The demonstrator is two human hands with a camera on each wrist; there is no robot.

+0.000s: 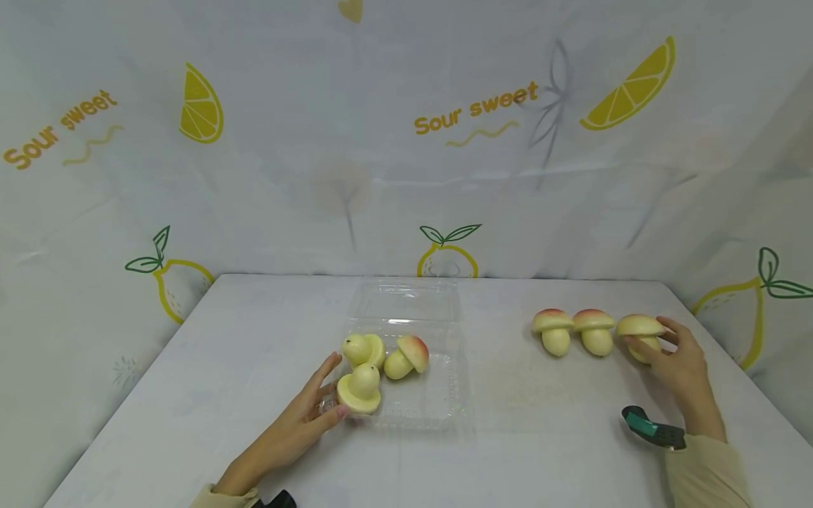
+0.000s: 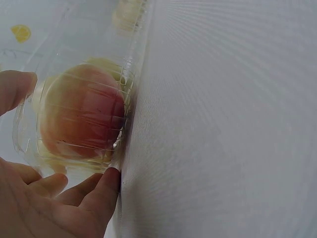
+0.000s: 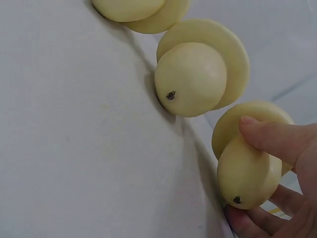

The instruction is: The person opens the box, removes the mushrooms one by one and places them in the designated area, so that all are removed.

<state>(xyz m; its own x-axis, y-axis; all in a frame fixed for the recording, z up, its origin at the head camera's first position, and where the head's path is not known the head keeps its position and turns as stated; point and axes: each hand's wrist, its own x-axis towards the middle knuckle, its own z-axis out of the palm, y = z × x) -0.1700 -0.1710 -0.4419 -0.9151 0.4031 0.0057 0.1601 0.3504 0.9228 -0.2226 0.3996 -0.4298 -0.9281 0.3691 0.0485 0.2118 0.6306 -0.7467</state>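
Observation:
On the left, my left hand holds the near-left side of a clear plastic clamshell box, thumb and fingers spread around its wall. Inside it lie three toy mushrooms: two stand caps down, and a red-tinged one leans on its side. Through the plastic, the left wrist view shows a reddish cap. Far right, my right hand grips a pale toy mushroom, thumb on its stem and cap, fingers behind. Two more mushrooms, one at the left and one in the middle, stand beside it.
The box's lid lies folded back behind the base. A black and teal wrist strap shows by my right forearm. The white table meets a lemon-print cloth backdrop at its back edge.

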